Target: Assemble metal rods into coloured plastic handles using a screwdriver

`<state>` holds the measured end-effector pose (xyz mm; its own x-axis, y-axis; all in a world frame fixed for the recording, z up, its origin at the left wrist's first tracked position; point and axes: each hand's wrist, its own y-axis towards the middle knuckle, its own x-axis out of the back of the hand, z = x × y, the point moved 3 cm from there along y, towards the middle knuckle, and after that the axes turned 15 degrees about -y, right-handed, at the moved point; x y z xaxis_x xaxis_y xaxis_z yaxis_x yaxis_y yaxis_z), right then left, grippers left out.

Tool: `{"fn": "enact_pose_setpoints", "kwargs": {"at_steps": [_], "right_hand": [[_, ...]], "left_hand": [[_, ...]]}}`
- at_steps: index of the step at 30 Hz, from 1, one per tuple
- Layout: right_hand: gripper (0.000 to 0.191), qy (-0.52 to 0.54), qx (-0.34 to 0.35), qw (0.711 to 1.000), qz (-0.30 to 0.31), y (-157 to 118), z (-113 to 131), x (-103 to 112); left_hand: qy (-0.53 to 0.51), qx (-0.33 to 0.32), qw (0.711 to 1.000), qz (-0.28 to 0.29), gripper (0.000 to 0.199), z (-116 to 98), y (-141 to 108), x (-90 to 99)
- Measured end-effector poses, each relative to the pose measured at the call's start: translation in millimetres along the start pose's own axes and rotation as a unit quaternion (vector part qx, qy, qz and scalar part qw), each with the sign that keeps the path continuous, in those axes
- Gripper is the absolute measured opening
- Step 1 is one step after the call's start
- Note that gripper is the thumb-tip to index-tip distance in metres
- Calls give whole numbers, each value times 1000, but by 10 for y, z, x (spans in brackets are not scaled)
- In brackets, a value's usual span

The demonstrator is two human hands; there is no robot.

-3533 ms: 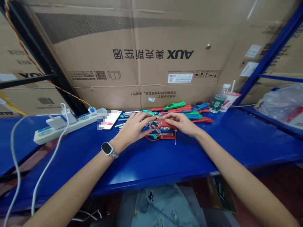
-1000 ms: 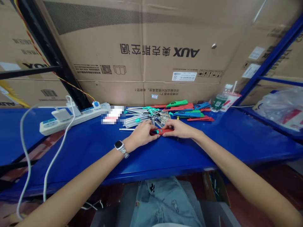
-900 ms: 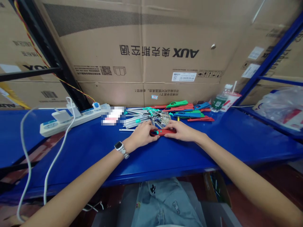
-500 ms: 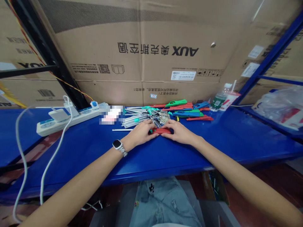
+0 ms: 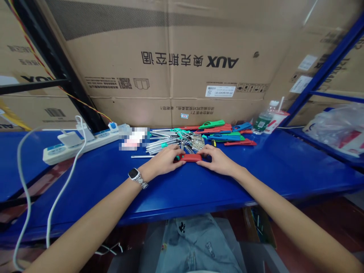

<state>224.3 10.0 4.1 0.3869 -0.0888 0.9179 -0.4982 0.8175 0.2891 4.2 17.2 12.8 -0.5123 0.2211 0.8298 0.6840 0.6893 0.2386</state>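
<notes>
A red plastic handle (image 5: 192, 157) lies level between my two hands, low over the blue table. Its left end, by a small green part, is pinched in my left hand (image 5: 167, 158). My right hand (image 5: 215, 160) has thumb and fingers closed round the other end. From under my left hand a thin metal rod (image 5: 139, 156) sticks out to the left. Just behind the hands is a pile of metal rods (image 5: 159, 146) with green tips and wires, beside small metal parts (image 5: 197, 142). Red, green and blue handles (image 5: 224, 136) are heaped behind my right hand.
A white power strip (image 5: 85, 144) with plugs and cables lies on the left of the blue table (image 5: 182, 189). A bottle (image 5: 262, 120) and a cup (image 5: 276, 121) stand at the back right. Cardboard (image 5: 182, 79) rises behind; a plastic bag (image 5: 338, 127) is far right.
My left hand has shifted slightly left with the rod beneath it. The hands are a little farther apart, and more of the red handle shows between them.
</notes>
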Motion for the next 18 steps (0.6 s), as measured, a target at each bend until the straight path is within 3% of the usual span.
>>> {"fn": "enact_pose_setpoints", "kwargs": {"at_steps": [7,12,18], "right_hand": [[34,6,-4,1000,8,0,41,-5],[18,-28,-18,999,9,-25,54,17],[20,-15,-33,999,12,-19,34,-12]], "left_hand": [[-52,-22,998,-15,25,84,29,-50],[-90,-30,995,-30,33,159,16,-43],[-86,-14,996,-33,31,156,21,-47]]}}
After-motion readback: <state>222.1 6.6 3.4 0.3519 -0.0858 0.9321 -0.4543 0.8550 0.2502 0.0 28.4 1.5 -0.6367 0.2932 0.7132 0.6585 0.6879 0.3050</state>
